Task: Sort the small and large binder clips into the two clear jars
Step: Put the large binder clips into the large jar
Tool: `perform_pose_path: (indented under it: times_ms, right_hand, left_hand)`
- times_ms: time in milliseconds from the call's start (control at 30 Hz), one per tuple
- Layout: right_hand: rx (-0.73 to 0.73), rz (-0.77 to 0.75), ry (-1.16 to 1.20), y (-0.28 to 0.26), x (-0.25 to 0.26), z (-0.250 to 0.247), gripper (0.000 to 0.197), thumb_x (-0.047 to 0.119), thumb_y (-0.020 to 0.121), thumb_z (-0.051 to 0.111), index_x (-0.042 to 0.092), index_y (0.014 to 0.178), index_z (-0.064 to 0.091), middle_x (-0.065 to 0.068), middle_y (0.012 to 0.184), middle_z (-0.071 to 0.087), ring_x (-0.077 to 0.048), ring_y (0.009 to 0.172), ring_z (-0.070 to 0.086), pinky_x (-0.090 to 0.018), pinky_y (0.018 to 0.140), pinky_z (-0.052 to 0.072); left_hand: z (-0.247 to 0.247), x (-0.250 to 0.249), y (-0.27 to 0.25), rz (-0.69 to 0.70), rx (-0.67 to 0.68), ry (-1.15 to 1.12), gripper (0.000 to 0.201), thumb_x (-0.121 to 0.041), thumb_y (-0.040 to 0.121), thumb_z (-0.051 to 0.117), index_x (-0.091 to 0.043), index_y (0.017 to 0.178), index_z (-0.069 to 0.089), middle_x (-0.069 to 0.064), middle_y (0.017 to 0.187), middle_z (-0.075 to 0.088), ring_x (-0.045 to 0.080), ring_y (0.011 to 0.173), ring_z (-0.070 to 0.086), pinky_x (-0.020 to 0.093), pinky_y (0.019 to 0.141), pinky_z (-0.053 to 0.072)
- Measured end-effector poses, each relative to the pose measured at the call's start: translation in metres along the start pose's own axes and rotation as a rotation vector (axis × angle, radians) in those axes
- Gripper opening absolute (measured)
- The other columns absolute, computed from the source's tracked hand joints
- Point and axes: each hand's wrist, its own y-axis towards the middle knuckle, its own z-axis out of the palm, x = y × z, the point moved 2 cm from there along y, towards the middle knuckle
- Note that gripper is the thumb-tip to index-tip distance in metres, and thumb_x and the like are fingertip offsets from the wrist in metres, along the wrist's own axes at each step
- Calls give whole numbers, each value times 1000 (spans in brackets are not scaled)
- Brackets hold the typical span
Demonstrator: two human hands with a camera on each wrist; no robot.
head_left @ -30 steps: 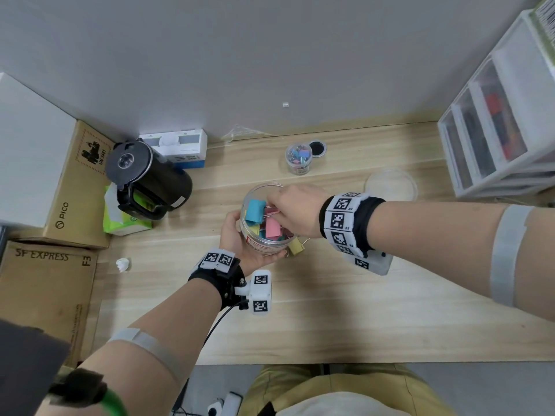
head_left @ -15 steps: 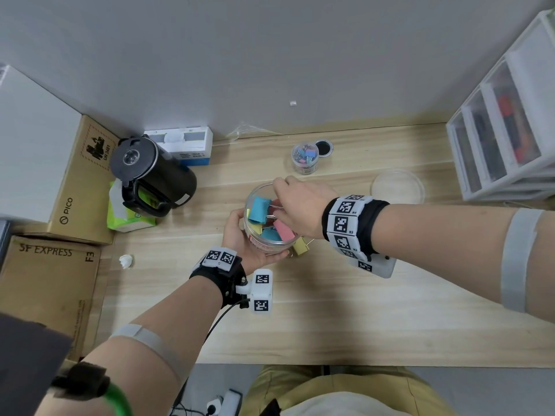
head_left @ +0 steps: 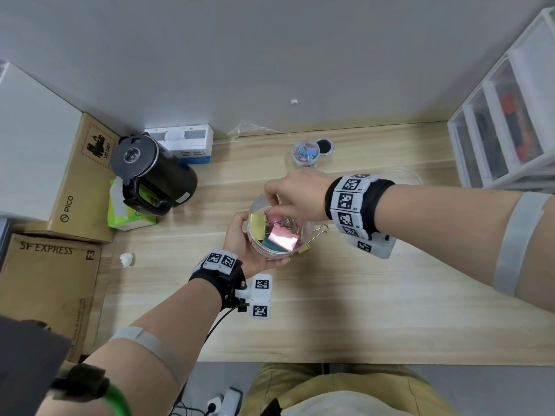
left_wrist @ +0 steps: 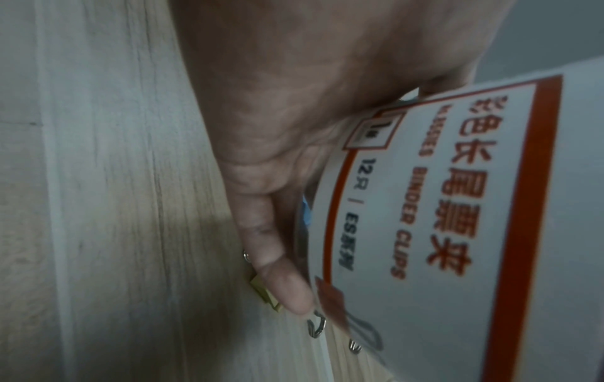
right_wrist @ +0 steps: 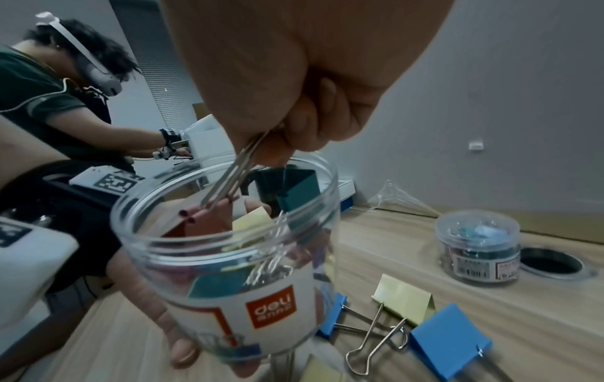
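My left hand [head_left: 243, 232] grips the large clear jar [head_left: 303, 235] from below and the left, holding it tilted above the desk. Several big coloured binder clips lie inside. My right hand [head_left: 271, 202] hovers over the jar mouth. In the right wrist view its fingers [right_wrist: 271, 144] pinch the wire handles of a pink clip [right_wrist: 209, 219], which hangs just inside the rim of the jar [right_wrist: 229, 258]. The left wrist view shows my left hand [left_wrist: 278, 258] against the jar label [left_wrist: 441, 206]. The small jar [head_left: 305, 153] of small clips stands behind.
Loose large clips lie on the desk by the jar: a yellow one [right_wrist: 403, 299] and two blue ones [right_wrist: 451, 338]. A black kettle [head_left: 153, 175], cardboard boxes [head_left: 51, 280] and a tissue pack stand left. A white drawer unit [head_left: 504, 130] stands right. A clear lid [head_left: 405, 175] lies behind my right wrist.
My right hand has shifted slightly toward the jar's far rim with the pink clip in its fingers. The clips inside the jar have shifted. The left hand keeps its hold.
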Motion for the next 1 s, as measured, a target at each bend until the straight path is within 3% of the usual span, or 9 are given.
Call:
perform_pose_path:
  times_ms: [100,233,367,533,667,733,800,900,1000]
  right_hand:
    - [-24,18,81,0,-4,-3,20,41,92,59,22,89,55,15,55,46,-4,56,45,-28,61,38]
    - [-106,97,129,-1,-2,2,19,44,93,57,26,88,52,14,59,55,-14,64,54,-29,64,43]
    - [-76,59,158,-3,9,14,17,42,93,56,25,90,53,7,77,70,-19,74,63,-34,69,50]
    - [6,-67,-78,-2,11,14,12,28,96,49,19,103,55,0,88,62,-26,78,55,-31,62,33]
    - [-57,-30,17,-6,5,8,20,11,89,46,17,105,57,0,99,66,-27,84,60,-37,67,47]
    - [-107,-12,83,-7,0,6,21,7,86,48,14,104,58,-1,102,63,-27,83,60,-42,71,51]
    - [-126,15,98,-6,-4,7,17,11,87,53,14,103,58,-3,103,62,-24,80,59,-43,72,53]
    - [-22,124,16,-3,-5,13,21,22,89,58,14,109,57,-8,100,65,-27,82,62,-42,72,55]
    - [23,177,46,-2,0,20,29,25,86,60,16,114,59,-7,99,68,-28,86,64,-41,74,56]
  left_hand:
    - [1,2,-2,-13,18,-29,64,-53,70,56,-9,115,67,21,120,69,43,95,69,49,81,55]
    - [2,0,-2,-21,55,-46,70,-54,72,57,-11,127,63,21,136,62,44,105,65,51,87,53]
    - [5,-1,-4,-33,56,-32,70,-56,76,56,-8,128,62,22,136,62,45,113,63,54,99,47]
    - [4,-2,-5,21,20,-33,64,-57,82,48,-7,114,70,21,115,73,42,94,73,49,83,55]
    - [0,-4,-6,33,40,-44,63,-57,88,40,-8,99,79,20,113,73,39,89,74,47,76,58]
    - [0,-4,-7,38,41,-37,60,-54,88,40,-9,104,77,20,113,73,39,88,74,48,74,60]
    - [0,-3,-6,40,28,-29,61,-55,87,41,-9,114,72,20,114,73,39,87,74,48,76,59]
    - [1,-1,-5,30,8,-32,64,-56,87,43,-10,124,67,20,117,72,40,89,73,49,78,59]
    - [5,2,-5,23,10,-48,62,-53,81,49,-8,118,69,22,113,73,42,87,74,50,81,58]
